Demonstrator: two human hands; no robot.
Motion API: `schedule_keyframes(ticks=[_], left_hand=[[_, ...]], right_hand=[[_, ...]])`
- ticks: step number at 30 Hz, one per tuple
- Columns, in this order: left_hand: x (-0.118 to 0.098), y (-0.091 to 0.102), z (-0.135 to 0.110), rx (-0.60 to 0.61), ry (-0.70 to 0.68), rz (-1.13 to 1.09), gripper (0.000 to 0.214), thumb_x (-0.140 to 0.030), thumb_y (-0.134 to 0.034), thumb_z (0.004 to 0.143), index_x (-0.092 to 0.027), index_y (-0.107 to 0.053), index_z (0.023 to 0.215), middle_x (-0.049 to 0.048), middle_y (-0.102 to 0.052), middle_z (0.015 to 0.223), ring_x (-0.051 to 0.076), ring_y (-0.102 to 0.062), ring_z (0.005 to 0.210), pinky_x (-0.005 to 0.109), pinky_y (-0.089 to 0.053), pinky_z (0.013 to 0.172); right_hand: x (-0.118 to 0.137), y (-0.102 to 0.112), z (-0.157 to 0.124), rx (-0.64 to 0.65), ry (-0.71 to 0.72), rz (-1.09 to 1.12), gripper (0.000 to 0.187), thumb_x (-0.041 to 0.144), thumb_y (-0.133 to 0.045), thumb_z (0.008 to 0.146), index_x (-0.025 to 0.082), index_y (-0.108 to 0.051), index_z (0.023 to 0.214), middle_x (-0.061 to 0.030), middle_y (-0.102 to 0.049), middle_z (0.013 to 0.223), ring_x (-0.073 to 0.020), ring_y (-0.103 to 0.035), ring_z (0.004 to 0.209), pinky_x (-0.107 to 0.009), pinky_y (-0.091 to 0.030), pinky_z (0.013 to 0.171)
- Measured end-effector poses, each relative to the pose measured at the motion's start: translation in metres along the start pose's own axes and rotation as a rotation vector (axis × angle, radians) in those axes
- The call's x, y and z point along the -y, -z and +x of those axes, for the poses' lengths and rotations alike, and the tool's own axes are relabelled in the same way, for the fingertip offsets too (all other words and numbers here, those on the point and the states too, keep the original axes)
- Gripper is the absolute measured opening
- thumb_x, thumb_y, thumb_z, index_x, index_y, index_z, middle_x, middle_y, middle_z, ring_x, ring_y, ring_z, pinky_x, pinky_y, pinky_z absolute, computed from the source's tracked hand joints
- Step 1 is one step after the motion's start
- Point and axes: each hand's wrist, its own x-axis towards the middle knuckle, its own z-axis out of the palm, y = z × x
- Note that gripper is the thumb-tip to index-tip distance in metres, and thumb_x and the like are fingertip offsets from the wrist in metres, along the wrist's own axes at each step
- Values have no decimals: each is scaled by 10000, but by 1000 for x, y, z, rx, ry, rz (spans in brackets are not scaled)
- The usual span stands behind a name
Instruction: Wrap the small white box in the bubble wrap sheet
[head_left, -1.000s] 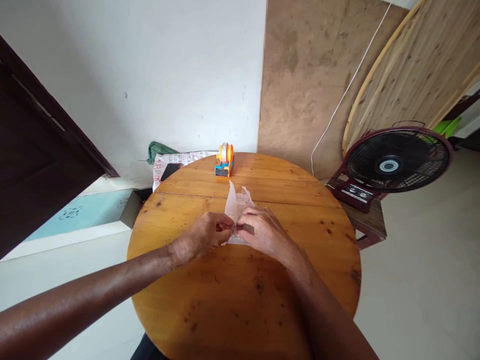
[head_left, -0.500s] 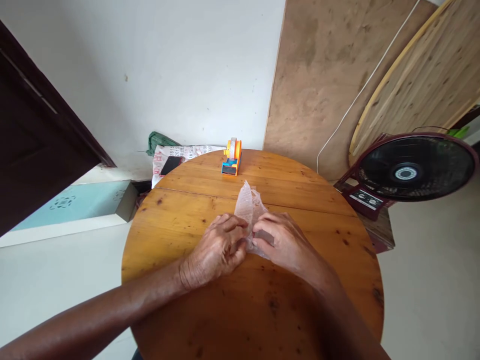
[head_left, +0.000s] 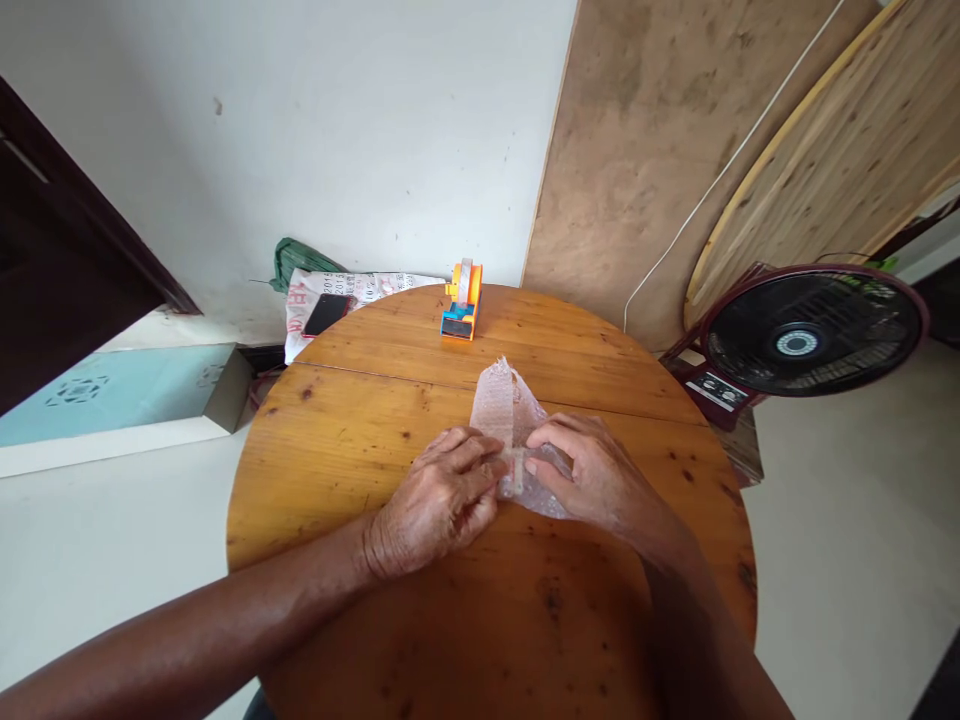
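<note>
A small piece of clear bubble wrap (head_left: 508, 405) lies folded on the round wooden table (head_left: 360, 430), its far end sticking up. My left hand (head_left: 439, 500) presses on its near left part with fingers closed on it. My right hand (head_left: 596, 475) pinches its near right part, fingertips meeting the left hand's at the fold. An orange and blue tape dispenser (head_left: 461, 305) stands at the table's far edge, well beyond both hands.
A dark standing fan (head_left: 814, 335) is on the floor to the right. Wooden boards (head_left: 675, 150) lean on the wall behind. A printed white bag with a black phone (head_left: 324, 312) on it lies behind the table's left edge. A pale blue box (head_left: 112, 400) sits left.
Both hands have shifted slightly right on the table with the bubble wrap. The wrap's far end has flattened and spread wider. The camera has tilted a little.
</note>
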Motion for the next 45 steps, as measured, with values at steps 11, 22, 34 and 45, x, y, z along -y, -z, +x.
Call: schedule_keyframes(ticks=[11, 22, 34, 45], left_hand=[[2, 1, -1, 50, -17, 59, 312, -117, -546, 830, -175, -666, 1112, 113, -637, 1140, 251, -545, 1032, 424, -492, 869], [4, -2, 0, 25, -60, 97, 281, -137, -541, 836, -158, -664, 1088, 114, -636, 1111, 251, -538, 1015, 418, -492, 889], [4, -4, -2, 32, -59, 114, 281, -137, -537, 827, -161, -668, 1075, 117, -635, 1124, 258, -544, 1009, 427, -475, 890], [3, -1, 0, 52, -70, 134, 283, -137, -556, 824, -167, -671, 1081, 84, -663, 1136, 259, -509, 1001, 414, -428, 856]], right_hand=[[0, 4, -8, -13, -269, 129, 162, 354, -609, 801, 207, -550, 835, -19, -513, 1087, -123, -519, 752, -262, -384, 686], [-9, -4, -2, 222, -366, 349, 250, 405, -555, 781, 174, -546, 686, 46, -463, 613, -99, -412, 565, -217, -269, 507], [0, -51, -17, -219, -523, 434, 205, 340, -599, 709, 197, -480, 622, 53, -438, 523, -89, -391, 507, -185, -282, 452], [17, -55, -13, -363, -560, 809, 176, 348, -587, 741, 191, -521, 785, 51, -500, 581, -98, -473, 476, -201, -406, 425]])
